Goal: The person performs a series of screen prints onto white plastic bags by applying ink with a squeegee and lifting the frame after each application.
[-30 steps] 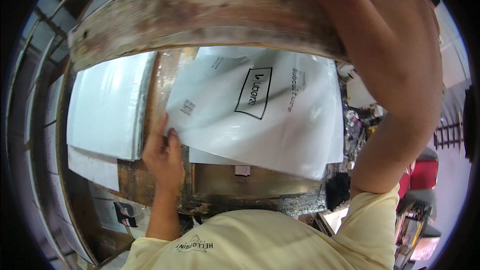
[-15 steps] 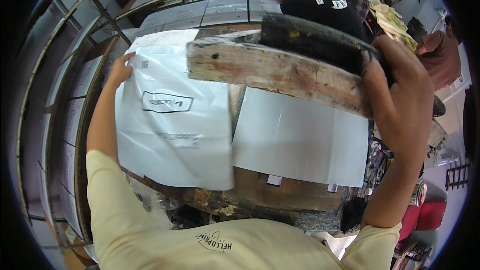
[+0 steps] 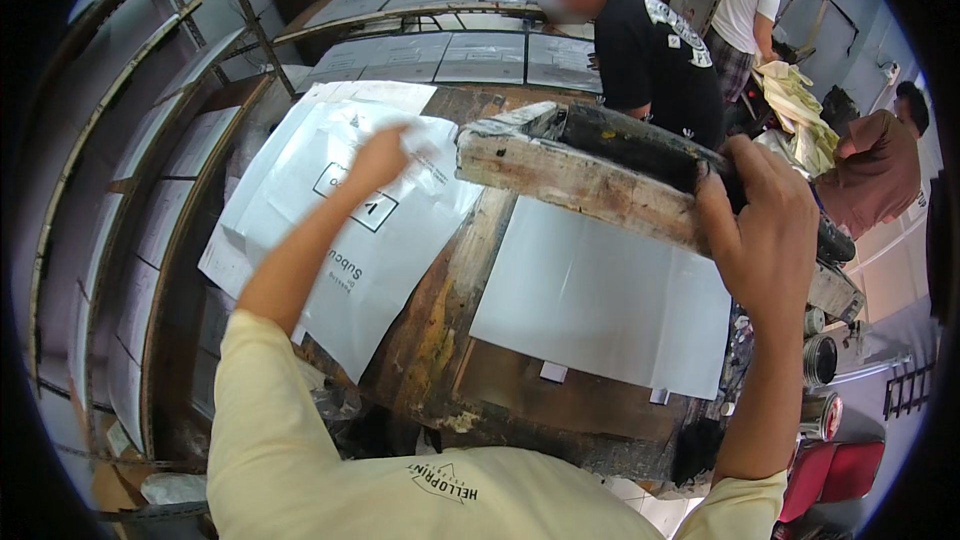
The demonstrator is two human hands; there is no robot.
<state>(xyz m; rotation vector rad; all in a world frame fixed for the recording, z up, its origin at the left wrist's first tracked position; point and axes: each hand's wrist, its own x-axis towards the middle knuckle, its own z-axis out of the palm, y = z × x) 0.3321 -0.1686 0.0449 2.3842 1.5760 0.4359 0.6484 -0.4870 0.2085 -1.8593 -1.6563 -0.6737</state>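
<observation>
My right hand (image 3: 765,225) is closed around the right end of a raised wooden screen-printing frame (image 3: 580,188), thumb in front. Behind its pale, paint-stained bar runs a long black piece (image 3: 640,150). Below the frame, a blank white plastic bag (image 3: 600,300) lies flat on a brown board, two small tabs showing at its near edge. Over the upper part of a printed white plastic bag (image 3: 335,270) on the left is my left hand (image 3: 385,155). Motion smears its fingers, so I cannot make out whether they touch that bag. More white sheets lie under the printed bag.
Metal racks (image 3: 165,200) with white bags laid out stand on the left and at the back. A person in black (image 3: 655,60) is beyond the table (image 3: 400,380); others are at the far right. Cans (image 3: 820,360) and a red chair (image 3: 840,470) are on the right.
The printed bag has turned and shifted left, away from the blank one. My left hand has moved from its far left corner rightward across its top. The frame is still held up.
</observation>
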